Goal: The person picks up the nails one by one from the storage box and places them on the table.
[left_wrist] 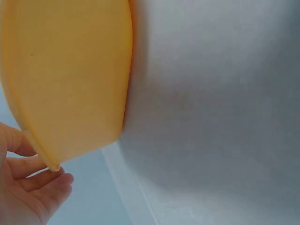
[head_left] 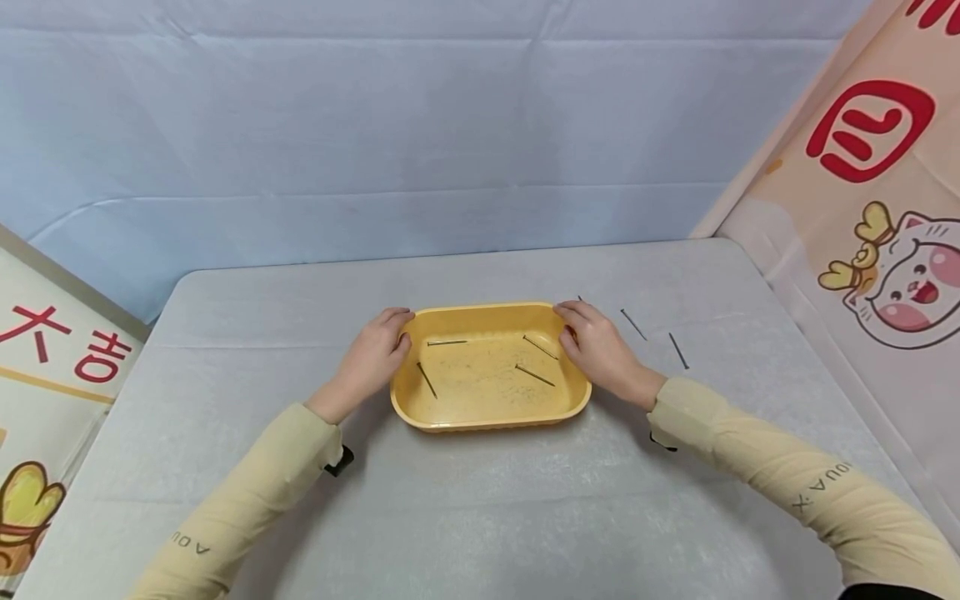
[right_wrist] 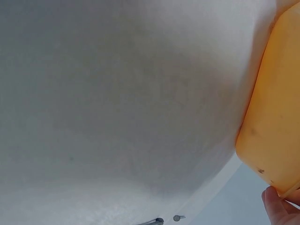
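Observation:
A yellow plastic tray point(head_left: 480, 423) with rounded corners sits on the grey table in front of me. Several dark nails lie scattered on its floor, among them one nail point(head_left: 446, 342) near the back wall and another nail point(head_left: 535, 376) toward the right. My left hand point(head_left: 372, 358) pinches the rim at the back left corner, its fingers point(left_wrist: 49, 180) on the outside in the left wrist view. At the back right corner my right hand point(head_left: 603, 348) grips the rim in the same way, thumb inside and fingers over the edge.
On the table point(head_left: 480, 517) right of the tray lie a nail point(head_left: 633, 324) and a second nail point(head_left: 678, 351). A third nail point(head_left: 580, 298) shows only its tip behind my right hand. Blue-grey cloth point(head_left: 450, 150) hangs behind; printed panels flank both sides.

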`<state>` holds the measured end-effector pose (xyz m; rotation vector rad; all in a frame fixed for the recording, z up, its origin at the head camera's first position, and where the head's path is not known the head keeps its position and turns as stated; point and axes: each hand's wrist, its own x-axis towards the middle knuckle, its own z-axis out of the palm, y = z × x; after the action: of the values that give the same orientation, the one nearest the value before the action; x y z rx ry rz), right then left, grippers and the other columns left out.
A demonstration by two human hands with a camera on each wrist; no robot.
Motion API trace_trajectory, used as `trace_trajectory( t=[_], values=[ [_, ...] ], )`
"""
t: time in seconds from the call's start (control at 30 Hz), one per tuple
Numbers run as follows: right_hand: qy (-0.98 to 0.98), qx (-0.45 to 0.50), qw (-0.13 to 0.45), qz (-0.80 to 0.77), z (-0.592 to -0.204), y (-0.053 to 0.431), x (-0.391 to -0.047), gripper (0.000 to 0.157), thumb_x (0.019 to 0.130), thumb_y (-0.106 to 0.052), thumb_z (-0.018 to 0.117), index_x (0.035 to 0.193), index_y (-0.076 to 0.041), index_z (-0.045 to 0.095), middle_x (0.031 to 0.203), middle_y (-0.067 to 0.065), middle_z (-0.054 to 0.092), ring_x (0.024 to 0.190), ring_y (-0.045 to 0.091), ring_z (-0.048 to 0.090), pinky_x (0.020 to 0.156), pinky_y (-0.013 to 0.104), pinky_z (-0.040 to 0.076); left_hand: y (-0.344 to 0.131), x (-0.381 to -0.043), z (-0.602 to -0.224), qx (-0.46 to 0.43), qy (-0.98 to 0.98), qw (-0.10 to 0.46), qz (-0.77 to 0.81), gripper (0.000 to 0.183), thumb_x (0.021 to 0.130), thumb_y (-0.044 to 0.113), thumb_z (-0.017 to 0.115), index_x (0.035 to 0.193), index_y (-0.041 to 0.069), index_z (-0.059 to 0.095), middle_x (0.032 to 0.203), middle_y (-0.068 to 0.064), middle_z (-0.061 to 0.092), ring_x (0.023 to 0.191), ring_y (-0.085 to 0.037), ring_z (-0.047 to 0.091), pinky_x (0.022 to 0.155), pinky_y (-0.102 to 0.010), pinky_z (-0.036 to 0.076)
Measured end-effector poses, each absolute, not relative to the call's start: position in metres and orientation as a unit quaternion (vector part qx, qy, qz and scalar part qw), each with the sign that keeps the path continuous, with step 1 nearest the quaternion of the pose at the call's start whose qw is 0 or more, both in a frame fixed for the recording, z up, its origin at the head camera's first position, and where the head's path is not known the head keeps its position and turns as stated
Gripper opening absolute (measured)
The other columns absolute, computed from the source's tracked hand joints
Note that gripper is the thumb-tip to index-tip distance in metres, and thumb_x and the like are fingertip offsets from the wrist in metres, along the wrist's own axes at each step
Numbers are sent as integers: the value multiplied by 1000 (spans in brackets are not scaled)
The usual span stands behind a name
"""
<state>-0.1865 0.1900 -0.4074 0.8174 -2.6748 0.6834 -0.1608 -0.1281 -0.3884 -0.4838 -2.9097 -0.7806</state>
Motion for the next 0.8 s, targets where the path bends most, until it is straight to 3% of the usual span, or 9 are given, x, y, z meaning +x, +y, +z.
trace_trajectory(
  t=[0.37, 0.8],
  values=[
    [-920, 282, 134, 237, -408, 190, -187, 32, 84, 3, 54, 114, 12, 56, 115, 24, 54, 105, 34, 53, 85, 43, 48, -130, -164, -380, -152, -956, 53, -244, 28, 89, 7, 50, 115, -2, 58, 112, -16, 55, 101, -29, 54, 80, -40, 48],
    [-919, 282, 138, 237, -409, 189, -188, 31, 83, 3, 54, 113, 12, 57, 114, 23, 55, 104, 34, 53, 84, 42, 48, -133, -169, -370, -204, -952, 49, -224, 26, 88, 7, 52, 111, -2, 61, 105, -13, 57, 88, -24, 53, 69, -35, 46]
  ],
)
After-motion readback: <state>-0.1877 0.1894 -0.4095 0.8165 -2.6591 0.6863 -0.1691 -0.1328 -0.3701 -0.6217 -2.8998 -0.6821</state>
